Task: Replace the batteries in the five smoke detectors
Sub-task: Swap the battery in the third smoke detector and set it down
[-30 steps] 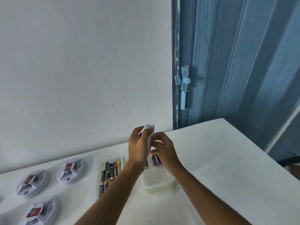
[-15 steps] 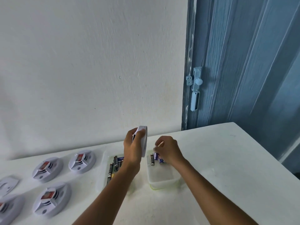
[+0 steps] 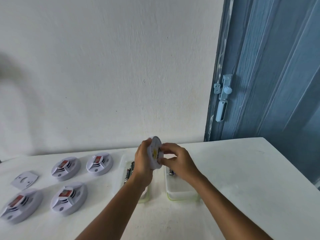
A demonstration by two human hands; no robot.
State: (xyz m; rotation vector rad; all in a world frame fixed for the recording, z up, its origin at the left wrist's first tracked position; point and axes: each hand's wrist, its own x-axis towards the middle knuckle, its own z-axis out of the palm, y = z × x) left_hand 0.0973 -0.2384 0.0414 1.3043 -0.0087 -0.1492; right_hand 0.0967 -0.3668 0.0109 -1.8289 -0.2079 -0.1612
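Since half a second ago your right hand point(image 3: 174, 161) has left the right tub point(image 3: 181, 193) and returned to the detector point(image 3: 155, 153), fingers pinched at its open back; whether they hold a battery cannot be told. Your left hand point(image 3: 142, 163) grips the detector on edge above the tubs, back face turned right, toward the right hand. Judgement: a cell is being seated, so the right hand works leftward into the bay. Left tub point(image 3: 123, 163) holds several dark batteries point(image 3: 129, 172); the right tub shows one battery point(image 3: 171, 171). Four detectors point(image 3: 69, 198) and a loose cover point(image 3: 25, 180) lie left on the counter point(image 3: 242, 170).
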